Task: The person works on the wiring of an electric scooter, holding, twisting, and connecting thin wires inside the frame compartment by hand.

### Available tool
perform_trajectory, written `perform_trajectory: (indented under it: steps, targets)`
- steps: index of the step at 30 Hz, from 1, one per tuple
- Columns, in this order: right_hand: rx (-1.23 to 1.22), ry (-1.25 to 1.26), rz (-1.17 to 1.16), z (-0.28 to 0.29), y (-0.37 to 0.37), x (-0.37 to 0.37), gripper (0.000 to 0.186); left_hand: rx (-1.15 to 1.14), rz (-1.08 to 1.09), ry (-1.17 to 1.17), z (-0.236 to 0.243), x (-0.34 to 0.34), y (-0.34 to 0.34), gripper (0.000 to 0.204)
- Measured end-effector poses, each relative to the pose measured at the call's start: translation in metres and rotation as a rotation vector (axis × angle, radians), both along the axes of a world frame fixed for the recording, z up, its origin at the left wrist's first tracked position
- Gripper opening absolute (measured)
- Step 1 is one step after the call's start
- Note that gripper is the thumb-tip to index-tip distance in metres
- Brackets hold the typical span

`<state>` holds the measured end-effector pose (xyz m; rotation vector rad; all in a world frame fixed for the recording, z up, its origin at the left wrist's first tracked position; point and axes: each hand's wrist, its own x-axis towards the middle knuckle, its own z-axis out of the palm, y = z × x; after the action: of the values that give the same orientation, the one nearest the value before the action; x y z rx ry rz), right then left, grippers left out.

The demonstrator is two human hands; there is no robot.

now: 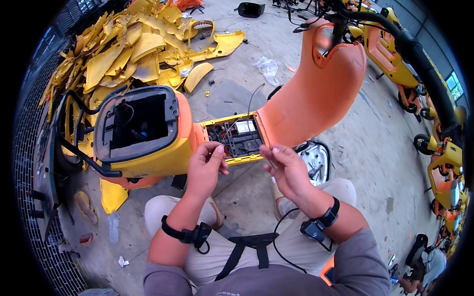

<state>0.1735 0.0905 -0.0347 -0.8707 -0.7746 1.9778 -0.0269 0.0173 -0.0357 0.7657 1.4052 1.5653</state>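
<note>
My left hand is pinched near the front edge of an open scooter floor compartment, at its left part; what it holds is too small to make out. My right hand is beside that compartment's right end, fingers curled around something small and thin I cannot make out. Inside the yellow-rimmed compartment are dark wiring, parts and a silver box. A thin cable rises out of it. To the left is the yellow-orange seat body with its storage well open. The orange front shield stands at the right, below black handlebars.
Yellow plastic panels are heaped at back left. Yellow-orange scooters line the right side. Crumpled clear plastic lies on the concrete floor. A metal part sits behind my right hand. Another person is low at the bottom right.
</note>
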Motion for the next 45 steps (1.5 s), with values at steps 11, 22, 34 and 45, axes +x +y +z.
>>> perform_trajectory:
  steps: [11, 22, 34, 45]
  targets:
    - [-0.498, -0.316, 0.694, -0.046, -0.024, -0.018, 0.026, 0.142, -0.200, -0.353, -0.001, 0.001, -0.007, 0.010]
    - [1.253, -0.621, -0.040, 0.037, -0.001, 0.004, 0.008, -0.014, -0.234, 0.429, 0.003, 0.009, -0.011, 0.005]
    - [0.376, -0.594, 0.804, -0.010, 0.037, 0.011, 0.056, 0.282, -0.374, 1.322, 0.008, 0.025, -0.012, 0.018]
    - [0.493, -0.287, 0.237, 0.004, 0.027, 0.001, 0.022, 0.186, -0.217, 0.927, 0.012, 0.022, -0.017, 0.013]
